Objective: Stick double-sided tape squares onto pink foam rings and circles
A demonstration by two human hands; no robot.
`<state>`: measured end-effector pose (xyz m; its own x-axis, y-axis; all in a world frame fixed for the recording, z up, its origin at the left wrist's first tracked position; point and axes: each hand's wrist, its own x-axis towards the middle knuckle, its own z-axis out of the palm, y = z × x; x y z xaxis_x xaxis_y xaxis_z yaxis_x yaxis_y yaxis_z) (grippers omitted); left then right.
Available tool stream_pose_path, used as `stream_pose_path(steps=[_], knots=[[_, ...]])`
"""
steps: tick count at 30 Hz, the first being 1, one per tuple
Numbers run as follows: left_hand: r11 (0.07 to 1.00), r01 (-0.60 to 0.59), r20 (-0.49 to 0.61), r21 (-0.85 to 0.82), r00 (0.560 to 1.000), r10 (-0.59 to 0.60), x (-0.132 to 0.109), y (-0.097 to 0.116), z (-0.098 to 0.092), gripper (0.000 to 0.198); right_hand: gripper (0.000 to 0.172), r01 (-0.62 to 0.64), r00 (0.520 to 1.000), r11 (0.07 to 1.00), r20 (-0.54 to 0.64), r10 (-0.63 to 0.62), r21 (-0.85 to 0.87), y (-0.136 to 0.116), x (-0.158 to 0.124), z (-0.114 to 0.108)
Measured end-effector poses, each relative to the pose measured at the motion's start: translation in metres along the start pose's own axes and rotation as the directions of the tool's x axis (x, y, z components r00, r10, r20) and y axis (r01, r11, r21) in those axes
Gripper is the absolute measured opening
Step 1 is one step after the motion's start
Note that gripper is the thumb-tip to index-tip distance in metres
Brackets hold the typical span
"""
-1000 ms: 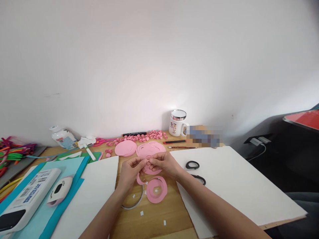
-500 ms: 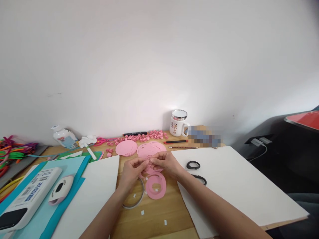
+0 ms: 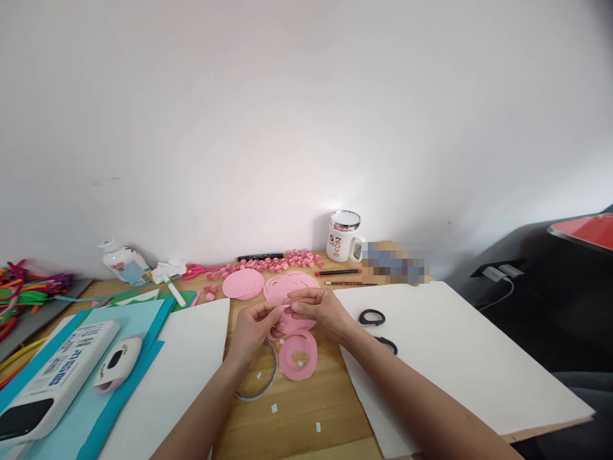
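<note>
My left hand [image 3: 256, 327] and my right hand [image 3: 323, 313] meet fingertip to fingertip over the wooden table. Both pinch a small bit of pink paper strip, mostly covered by the fingers; the right hand's fingers are straighter. Just below them is a pink paper spiral [image 3: 286, 365] with an open centre; whether it joins the strip in my fingers is hard to see. A roll of narrow tape [image 3: 274, 377] lies under my left wrist. Behind the hands lie loose pink paper discs [image 3: 297, 281] and a neat stack of discs [image 3: 243, 283].
Rolled pink paper roses [image 3: 301, 258] line the wall beside a white mug [image 3: 338, 246]. Black-handled scissors [image 3: 372, 317] rest on white board [image 3: 460, 358] at right. A glue gun-like white device [image 3: 117, 365] and a long white box [image 3: 62, 377] sit on blue sheets at left.
My right hand's fingers have straightened and shifted slightly against the left fingertips. The pink spiral below has moved a little up and left.
</note>
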<state>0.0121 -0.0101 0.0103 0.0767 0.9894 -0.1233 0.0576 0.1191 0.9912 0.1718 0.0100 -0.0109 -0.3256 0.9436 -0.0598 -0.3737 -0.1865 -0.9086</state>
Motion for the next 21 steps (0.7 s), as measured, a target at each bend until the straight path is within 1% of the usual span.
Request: stream_pose_path(steps=[10, 21], knots=[[0.998, -0.018, 0.018, 0.067, 1.000, 0.017, 0.0026, -0.0062, -0.0018, 0.026, 0.035, 0.007, 1.000, 1.000, -0.030, -0.008, -0.023, 0.0034, 0.0012, 0.0017], [0.998, -0.008, 0.013, 0.070, 1.000, 0.007, 0.0025, -0.0068, -0.0019, 0.028, 0.038, 0.010, 1.000, 0.999, -0.025, -0.011, -0.035, 0.0023, 0.0014, 0.0023]])
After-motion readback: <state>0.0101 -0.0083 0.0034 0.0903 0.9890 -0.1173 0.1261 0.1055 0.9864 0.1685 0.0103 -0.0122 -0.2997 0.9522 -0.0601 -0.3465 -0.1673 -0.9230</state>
